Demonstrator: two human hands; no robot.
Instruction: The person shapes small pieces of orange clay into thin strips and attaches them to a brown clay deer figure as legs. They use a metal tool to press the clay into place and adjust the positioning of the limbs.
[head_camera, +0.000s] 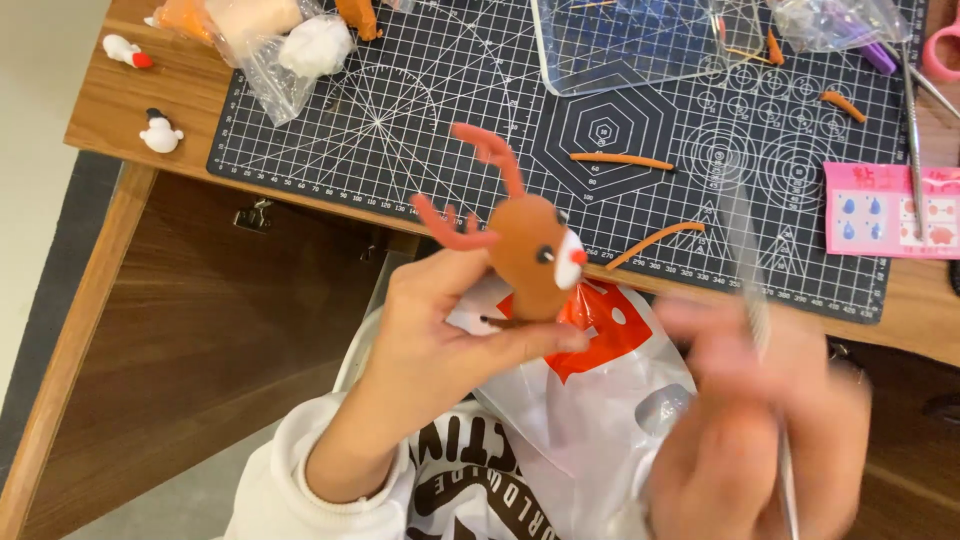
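Left hand (450, 330) pinches a brown clay reindeer head (530, 255) upright on its stick; just right of it, the blurred right hand (760, 420) grips a thin metal tool (755, 300), tip up.

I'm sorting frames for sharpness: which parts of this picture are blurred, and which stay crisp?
Head view: the right hand and its thin metal tool are smeared by motion; the left hand, clay reindeer head and cutting mat are crisp, evenly lit.
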